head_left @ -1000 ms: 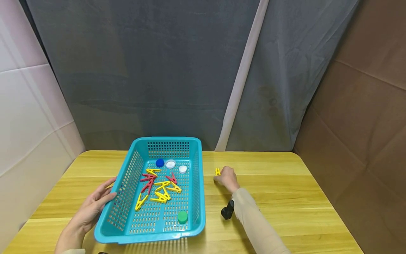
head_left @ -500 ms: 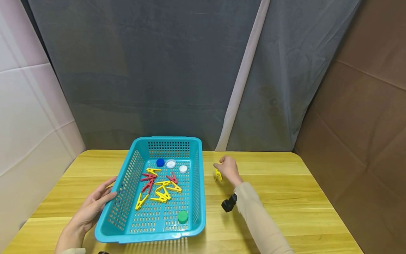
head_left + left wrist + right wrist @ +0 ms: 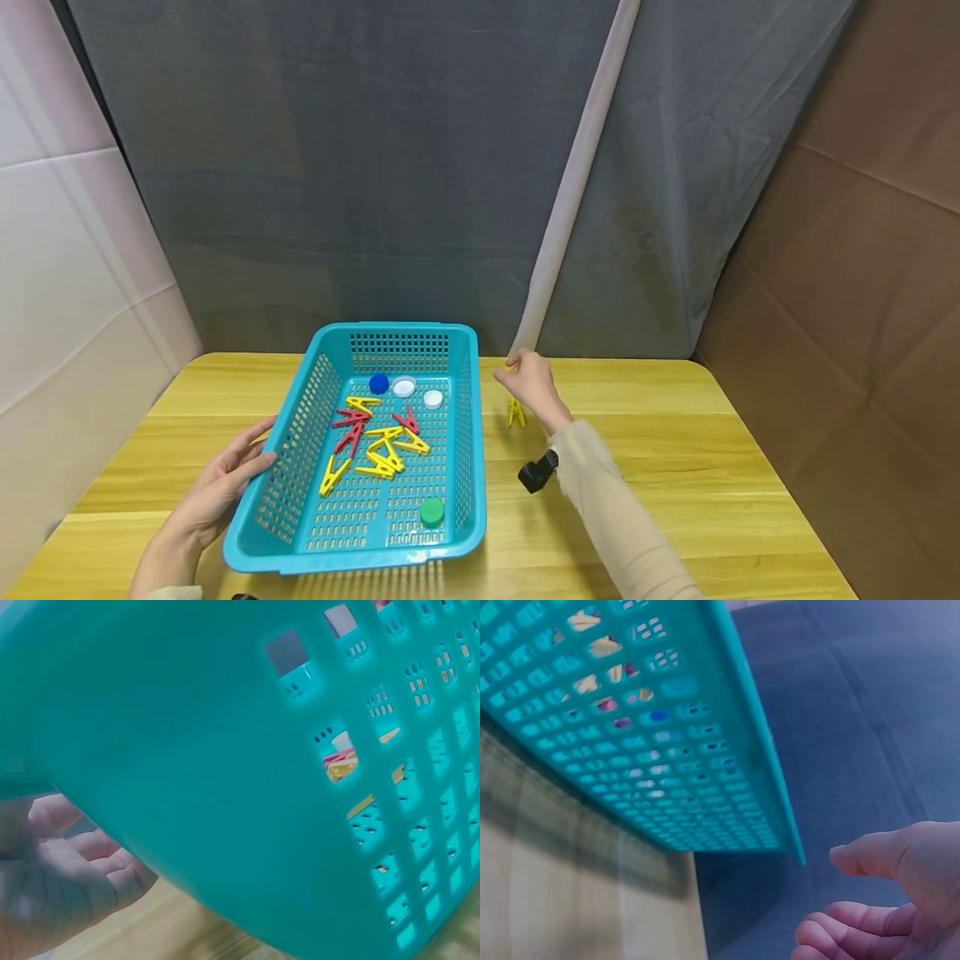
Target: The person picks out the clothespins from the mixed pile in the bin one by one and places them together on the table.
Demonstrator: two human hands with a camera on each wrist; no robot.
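A turquoise basket stands at the left of the table. My left hand holds its left side, thumb at the rim; the basket wall partly hides its fingers. Inside lie several yellow clothespins, a few red clothespins, a blue cap, white caps and a green cap. Right of the basket, a yellow clothespin stands on the table, legs down. Beyond it hovers my right hand, thumb and fingers apart with nothing between them in the right wrist view.
The wooden table ends at a grey curtain with a pale strip running down it. A brown cloth hangs at the right, a white one at the left. A black wrist camera sits by the right sleeve.
My right hand has let go of the yellow clothespin, leaving it standing on the table, and has moved up and away toward the far edge. The left hand and basket stay put.
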